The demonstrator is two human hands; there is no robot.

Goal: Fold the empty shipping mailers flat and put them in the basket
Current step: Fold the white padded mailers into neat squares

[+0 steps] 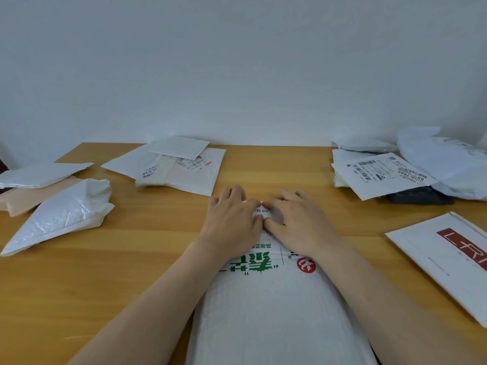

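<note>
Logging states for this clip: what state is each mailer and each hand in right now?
green-printed mailer: lying flat, unfolded, far edge under both hands
left hand: fingers curled, gripping that far edge
right hand: likewise gripping the far edge
crumpled mailer: puffed up, not flat, untouched
red-logo mailer: flat, untouched
left pile: loose overlapping mailers, untouched
right pile: loose overlapping mailers, untouched
basket: not in view

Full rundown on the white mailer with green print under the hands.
The white mailer lies lengthwise on the wooden table, running from the view's bottom edge away from the person. It looks like padded plastic, bubbled and slightly puffy. Green characters and a round red logo are printed across it; a small barcode label sits at its far end. The left hand and right hand both rest on that end, fingers bent; whether they pinch it is unclear.
</note>
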